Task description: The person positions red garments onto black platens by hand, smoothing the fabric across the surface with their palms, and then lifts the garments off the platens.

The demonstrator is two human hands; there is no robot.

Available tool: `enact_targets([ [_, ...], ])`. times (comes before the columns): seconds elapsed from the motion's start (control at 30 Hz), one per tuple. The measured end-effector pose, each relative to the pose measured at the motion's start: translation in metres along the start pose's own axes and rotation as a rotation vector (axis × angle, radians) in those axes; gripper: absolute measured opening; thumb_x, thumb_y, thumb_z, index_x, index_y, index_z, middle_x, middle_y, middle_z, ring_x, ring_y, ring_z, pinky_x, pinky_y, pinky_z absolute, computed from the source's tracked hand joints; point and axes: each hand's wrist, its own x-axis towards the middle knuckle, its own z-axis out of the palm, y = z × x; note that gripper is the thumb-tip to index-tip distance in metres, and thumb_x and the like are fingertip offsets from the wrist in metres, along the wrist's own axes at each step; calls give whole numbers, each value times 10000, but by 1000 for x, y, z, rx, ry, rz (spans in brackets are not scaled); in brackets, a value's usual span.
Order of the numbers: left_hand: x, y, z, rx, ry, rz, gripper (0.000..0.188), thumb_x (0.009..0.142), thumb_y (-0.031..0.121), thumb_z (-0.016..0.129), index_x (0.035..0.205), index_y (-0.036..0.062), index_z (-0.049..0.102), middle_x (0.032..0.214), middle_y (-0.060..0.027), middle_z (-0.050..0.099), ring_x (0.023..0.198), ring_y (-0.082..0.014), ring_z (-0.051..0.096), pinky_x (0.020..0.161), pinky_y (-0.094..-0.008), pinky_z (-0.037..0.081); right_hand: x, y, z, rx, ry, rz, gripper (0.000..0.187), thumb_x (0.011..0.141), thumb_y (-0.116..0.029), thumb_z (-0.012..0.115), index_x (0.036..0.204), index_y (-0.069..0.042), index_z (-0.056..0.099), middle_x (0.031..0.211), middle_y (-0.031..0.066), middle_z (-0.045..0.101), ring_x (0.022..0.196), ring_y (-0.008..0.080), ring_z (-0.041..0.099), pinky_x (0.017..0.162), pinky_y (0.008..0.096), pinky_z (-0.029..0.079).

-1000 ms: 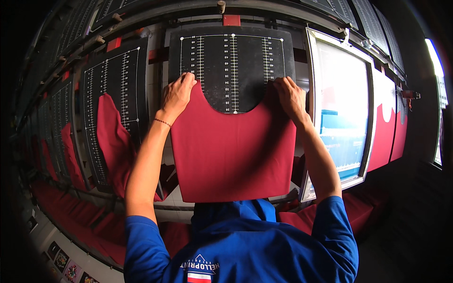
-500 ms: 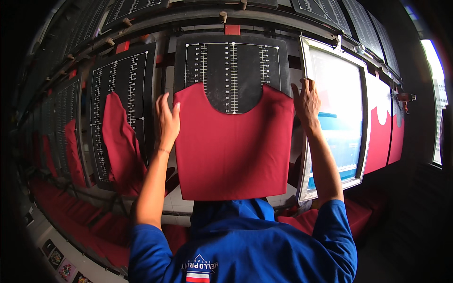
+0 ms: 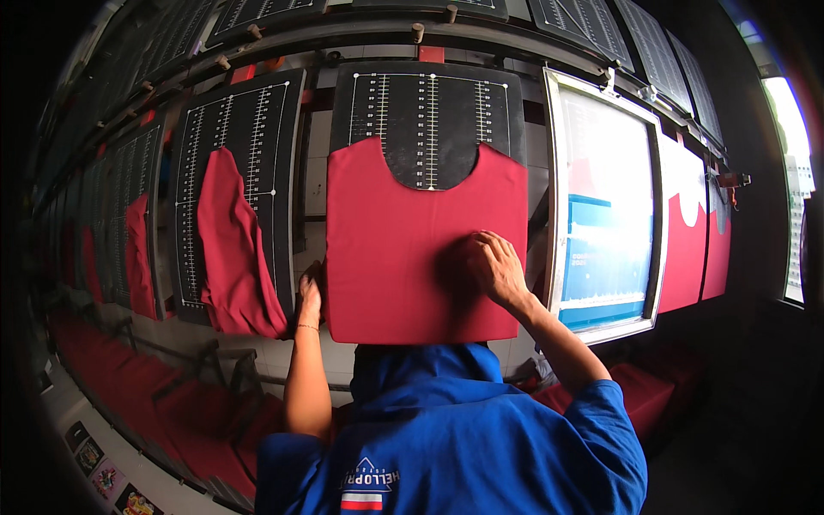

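Observation:
A dark red cut piece of fabric (image 3: 403, 275) with a scooped neckline lies smooth over a black board (image 3: 395, 112) marked with white measuring scales. My right hand (image 3: 499, 270) is over the fabric's right half, its fingers bent and loosely spread. It holds nothing, and a dark shadow falls beside it. Low along the fabric's left edge is my left hand (image 3: 310, 296), close to the side of the board. Shade and the edge partly hide its fingers, so its grip does not show.
Right of the board stands a metal-framed printing screen (image 3: 605, 206) with a blue and white mesh. A folded red fabric piece (image 3: 230, 249) lies on the neighbouring board (image 3: 190, 172) to the left. More boards run behind a dark rail (image 3: 360, 34). Red fabric pieces (image 3: 682, 257) cover boards farther right.
My right hand has moved from the board's right side inward and down over the fabric. My left hand has slid down along the left edge. The view has shifted slightly.

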Motion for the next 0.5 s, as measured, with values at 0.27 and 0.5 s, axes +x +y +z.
enact_targets([
  [0.27,10,-6,-4,152,-142,-216,483,1087,438,421,1084,33,684,997,-57,657,902,-148,585,792,-312,483,45,10,10,-206,-151,-26,712,995,-498,516,1527,-43,386,1619,117,347,1522,293,264,1256,459,174],
  [0.5,-37,-38,-18,-71,-30,-193,483,1103,439,384,1119,41,656,982,-15,606,901,-116,549,815,-291,465,-15,-129,86,75,-455,-544,763,998,-600,430,1577,-114,327,1621,108,351,1514,304,293,1232,520,216],
])
